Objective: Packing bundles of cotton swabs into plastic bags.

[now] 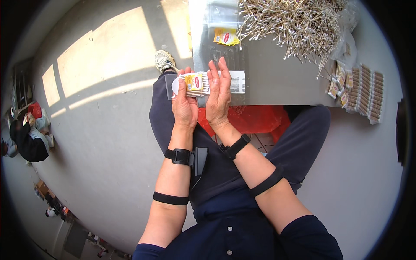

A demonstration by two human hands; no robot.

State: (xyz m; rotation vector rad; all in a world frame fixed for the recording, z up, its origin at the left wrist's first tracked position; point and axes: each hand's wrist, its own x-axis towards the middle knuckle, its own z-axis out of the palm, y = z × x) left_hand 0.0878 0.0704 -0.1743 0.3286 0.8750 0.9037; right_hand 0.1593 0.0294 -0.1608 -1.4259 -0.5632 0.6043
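Both my hands hold one clear plastic bag of cotton swabs (198, 84) with a yellow label card inside, just at the near edge of a grey table (268, 82). My left hand (183, 100) grips the bag's left end, thumb on top. My right hand (219, 92) lies flat over the bag's right part, fingers stretched and pressed on it. The bag's white printed strip (237, 82) sticks out to the right of my right hand.
A big loose heap of cotton swabs (299, 24) fills the table's far side. Yellow label cards (225, 36) and clear bags (221, 15) lie beside it. Rows of filled packs (362, 91) sit at the right edge. A red bag (255, 119) hangs under the table. A person (28, 138) sits far left.
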